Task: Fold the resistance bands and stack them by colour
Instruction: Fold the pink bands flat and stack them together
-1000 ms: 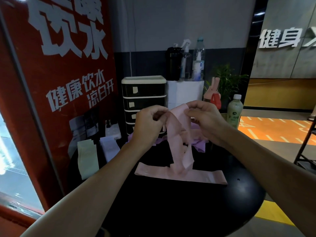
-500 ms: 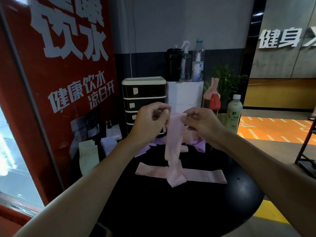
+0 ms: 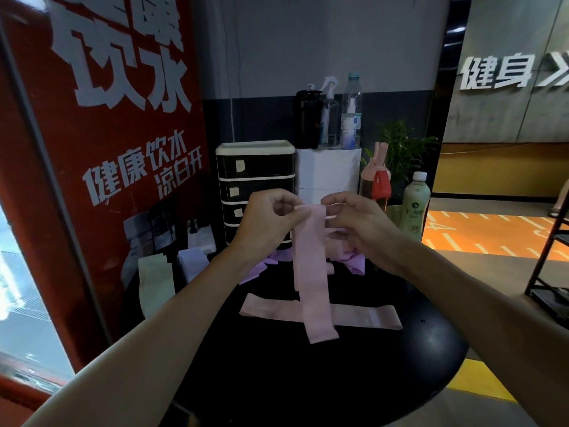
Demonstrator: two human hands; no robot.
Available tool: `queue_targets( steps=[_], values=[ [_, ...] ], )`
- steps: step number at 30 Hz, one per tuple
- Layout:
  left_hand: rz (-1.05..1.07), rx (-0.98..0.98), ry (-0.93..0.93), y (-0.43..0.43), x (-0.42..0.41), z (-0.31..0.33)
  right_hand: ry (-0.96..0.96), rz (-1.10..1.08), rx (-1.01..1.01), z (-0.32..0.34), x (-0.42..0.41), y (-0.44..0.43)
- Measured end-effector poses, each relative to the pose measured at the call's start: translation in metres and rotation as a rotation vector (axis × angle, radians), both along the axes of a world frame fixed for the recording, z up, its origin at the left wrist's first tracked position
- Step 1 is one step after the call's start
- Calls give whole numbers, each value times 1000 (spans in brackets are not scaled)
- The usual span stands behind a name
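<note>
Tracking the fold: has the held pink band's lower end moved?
Yes. The held pink band now hangs lower, its end past the flat pink band, toward the camera.

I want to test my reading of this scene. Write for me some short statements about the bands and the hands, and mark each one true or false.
1. The left hand and the right hand both pinch the top of the hanging pink band. True.
2. A second pink band lies flat on the black table. True.
3. The purple bands lie nearer to the person than the pink ones. False: they lie beyond the hands, on the far side.
4. The green bottle lies on its side. False: it stands upright at the right.
</note>
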State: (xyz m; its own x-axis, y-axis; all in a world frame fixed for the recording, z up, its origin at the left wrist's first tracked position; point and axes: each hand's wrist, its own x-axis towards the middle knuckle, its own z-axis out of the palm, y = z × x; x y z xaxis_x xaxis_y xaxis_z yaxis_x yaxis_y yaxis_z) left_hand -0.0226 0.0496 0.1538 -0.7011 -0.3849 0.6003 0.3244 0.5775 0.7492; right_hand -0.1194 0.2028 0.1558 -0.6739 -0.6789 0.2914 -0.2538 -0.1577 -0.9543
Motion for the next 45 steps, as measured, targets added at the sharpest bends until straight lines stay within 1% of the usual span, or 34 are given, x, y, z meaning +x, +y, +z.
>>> queue_targets(
  steps=[1, 2, 4, 6, 9, 12, 14, 19, 23, 26, 30, 36, 39, 45],
  values=[
    [-9, -1, 12, 0, 1, 1, -60, 12, -3, 0, 0, 0],
    [-21, -1, 20, 0, 2, 3, -75, -3, 19, -1, -1, -1],
    [-61, 4, 31, 1, 4, 6, 23, -45, 111, -2, 2, -2],
    [-104, 11, 46, 3, 6, 9, 138, -52, 148, -4, 3, -3],
    [-137, 26, 38, 1, 8, 11, 176, -92, 87, -4, 6, -4],
    [-131, 128, -61, 0, 8, 9, 197, -133, 22, 0, 8, -5],
    [-105, 172, -91, 0, 8, 8, 209, -151, 7, 3, 9, -5],
    [-122, 258, -28, 1, 9, 8, 223, -140, 17, 7, 13, -3],
    [-122, 257, 27, 3, 11, 10, 94, -50, 14, 10, 15, -2],
    [-127, 246, 30, 2, 12, 11, -6, -54, -59, 11, 18, -2],
    [-112, 212, 27, 2, 13, 12, 134, -166, -19, 13, 19, -4],
    [-116, 176, -57, 4, 17, 14, 238, -253, -44, 18, 17, -4],
    [-94, 159, -72, 5, 16, 16, 252, -245, -60, 21, 19, -3],
    [-81, 175, -14, 11, 16, 21, 219, -225, -92, 26, 21, -3]
  ],
)
